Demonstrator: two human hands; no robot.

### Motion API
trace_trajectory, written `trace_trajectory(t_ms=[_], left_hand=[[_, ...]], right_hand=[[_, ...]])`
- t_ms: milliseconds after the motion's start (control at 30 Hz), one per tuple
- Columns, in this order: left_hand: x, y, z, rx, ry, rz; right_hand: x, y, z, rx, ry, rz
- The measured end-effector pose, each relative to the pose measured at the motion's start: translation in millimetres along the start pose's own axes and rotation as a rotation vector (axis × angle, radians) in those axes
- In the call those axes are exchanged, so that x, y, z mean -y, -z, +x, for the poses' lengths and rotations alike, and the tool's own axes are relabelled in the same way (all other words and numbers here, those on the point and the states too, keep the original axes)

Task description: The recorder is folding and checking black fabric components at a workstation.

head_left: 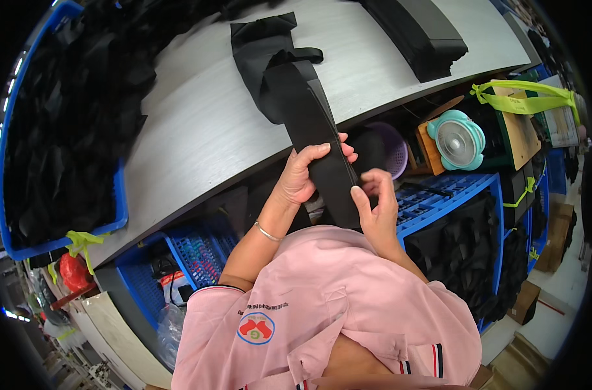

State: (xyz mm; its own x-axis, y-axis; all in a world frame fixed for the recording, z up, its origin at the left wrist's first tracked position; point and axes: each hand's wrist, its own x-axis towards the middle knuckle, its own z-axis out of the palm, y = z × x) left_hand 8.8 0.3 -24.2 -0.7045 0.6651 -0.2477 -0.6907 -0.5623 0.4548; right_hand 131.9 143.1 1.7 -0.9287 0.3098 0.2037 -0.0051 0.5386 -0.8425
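Observation:
A long black fabric strip point(302, 110), folded in layers, runs from the table toward my body. My left hand point(300, 174) is closed round its near part, with the thumb on top and the fingertips showing past the right edge. Close to that same edge is my right hand point(379, 205). Its thumb is near the fabric and its other fingers are bent and smeared by motion, so I cannot tell whether they grip it. Farther off, the strip's far part point(260, 49) lies loosely folded on the table, with a narrow loop point(309, 54) sticking out.
On the grey table point(192, 97) lies a thick black folded stack point(419, 39) at the far right. A blue crate point(122, 195) heaped with black pieces point(68, 130) stands left. Below the right edge are a teal fan point(460, 140), a purple basket point(397, 153) and a blue crate point(449, 198).

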Motion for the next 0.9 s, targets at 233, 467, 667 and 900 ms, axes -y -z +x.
trace_trajectory(t_ms=[233, 467, 667, 900], left_hand=[[5, -8, -8, -0.125, -0.222, 0.636], [-43, 37, 20, -0.781, -0.998, 1.64], [-81, 61, 44, -0.611, -0.961, 1.504], [-70, 33, 31, -0.399, -0.91, 1.623]], right_hand=[[-14, -8, 13, 0.35, -0.303, 0.47], [-28, -15, 45, 0.384, -0.212, 0.5], [-33, -27, 73, 0.625, -0.546, 0.898], [2, -34, 66, 0.238, -0.081, 0.227]])
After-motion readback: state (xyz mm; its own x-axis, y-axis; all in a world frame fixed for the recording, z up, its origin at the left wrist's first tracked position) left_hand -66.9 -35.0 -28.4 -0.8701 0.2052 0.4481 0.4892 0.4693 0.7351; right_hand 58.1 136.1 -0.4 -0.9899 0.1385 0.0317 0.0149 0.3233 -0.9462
